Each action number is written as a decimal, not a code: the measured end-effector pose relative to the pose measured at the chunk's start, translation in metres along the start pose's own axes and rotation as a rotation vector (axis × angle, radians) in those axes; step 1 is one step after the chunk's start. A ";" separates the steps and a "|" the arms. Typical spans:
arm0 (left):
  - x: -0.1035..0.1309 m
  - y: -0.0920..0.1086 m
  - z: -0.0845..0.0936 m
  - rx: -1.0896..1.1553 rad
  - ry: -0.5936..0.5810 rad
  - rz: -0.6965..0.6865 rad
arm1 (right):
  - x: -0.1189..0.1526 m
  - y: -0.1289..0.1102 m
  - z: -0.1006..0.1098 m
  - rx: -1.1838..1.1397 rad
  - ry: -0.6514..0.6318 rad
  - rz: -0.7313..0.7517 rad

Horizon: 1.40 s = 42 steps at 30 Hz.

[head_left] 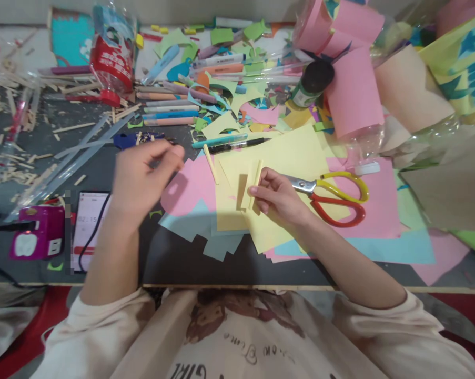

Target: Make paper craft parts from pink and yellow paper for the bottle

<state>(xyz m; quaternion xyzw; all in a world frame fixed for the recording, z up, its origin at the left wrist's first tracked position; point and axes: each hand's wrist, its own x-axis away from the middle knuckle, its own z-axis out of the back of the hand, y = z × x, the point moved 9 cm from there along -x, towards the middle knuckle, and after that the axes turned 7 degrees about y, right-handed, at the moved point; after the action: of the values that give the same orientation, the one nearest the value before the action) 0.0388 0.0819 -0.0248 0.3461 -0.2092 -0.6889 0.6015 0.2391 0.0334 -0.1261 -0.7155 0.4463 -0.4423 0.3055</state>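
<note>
My right hand (276,196) pinches a narrow pale yellow strip (258,171) between thumb and fingers, holding it upright over yellow paper (233,216). Whether the strip is folded paper or a stick, I cannot tell. A similar thin yellow strip (211,164) lies on the sheets to its left. Scissors (318,192) with one yellow and one red handle rest just beyond my right wrist. My left hand (142,171) is raised at the left, slightly blurred, fingers curled and thumb against the index finger. Anything in that pinch is hidden.
Markers (170,114), paper scraps and a dark-capped jar (316,79) crowd the back. A red-labelled bottle (113,58) stands left of them. Pink paper-wrapped bottles (355,95) fill the right. A phone (88,226), purple device (38,231) and wooden bits lie left.
</note>
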 end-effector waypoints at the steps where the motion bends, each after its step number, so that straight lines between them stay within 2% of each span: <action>1: -0.006 -0.015 0.014 -0.164 0.051 0.070 | 0.000 0.000 0.000 0.000 0.002 -0.002; 4: -0.015 -0.048 0.054 -0.598 0.260 0.254 | -0.001 -0.002 0.002 -0.013 0.023 0.007; 5: -0.015 -0.061 0.056 -0.696 0.215 0.360 | -0.001 -0.003 0.003 -0.019 0.031 0.017; 6: -0.013 -0.074 0.052 -0.760 0.119 0.461 | -0.002 -0.004 0.005 -0.027 0.042 0.030; 7: -0.011 -0.082 0.044 -0.795 -0.005 0.519 | -0.003 -0.006 0.006 -0.039 0.054 0.044; 9: -0.007 -0.087 0.034 -0.840 -0.130 0.577 | -0.005 -0.008 0.009 -0.062 0.074 0.064; 13: -0.008 -0.080 0.031 -0.831 -0.136 0.582 | -0.006 -0.010 0.013 -0.095 0.108 0.077; 15: -0.009 -0.074 0.037 -0.810 -0.066 0.571 | -0.006 -0.011 0.015 -0.096 0.113 0.076; 18: -0.010 -0.054 0.047 -0.748 0.129 0.456 | -0.006 -0.011 0.016 -0.094 0.110 0.071; 20: -0.008 -0.039 0.040 -0.586 0.169 0.331 | -0.006 -0.010 0.018 -0.096 0.117 0.065; 22: -0.003 -0.027 0.025 -0.400 0.141 0.239 | -0.007 -0.010 0.019 -0.102 0.130 0.062; 24: 0.004 -0.021 0.010 -0.301 0.095 0.203 | -0.007 -0.010 0.019 -0.110 0.138 0.059; 29: 0.014 -0.017 -0.020 -0.275 -0.029 0.127 | -0.007 -0.011 0.021 -0.129 0.146 0.050; 36: 0.018 -0.020 -0.032 -0.282 -0.060 0.054 | -0.007 -0.010 0.022 -0.156 0.159 0.057; 42: 0.022 -0.019 -0.044 -0.336 -0.153 0.009 | -0.007 -0.012 0.020 -0.159 0.172 0.056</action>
<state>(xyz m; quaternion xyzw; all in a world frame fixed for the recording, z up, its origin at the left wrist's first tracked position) 0.0572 0.0699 -0.0726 0.1862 -0.1379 -0.7358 0.6363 0.2602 0.0452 -0.1269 -0.6840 0.5244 -0.4566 0.2207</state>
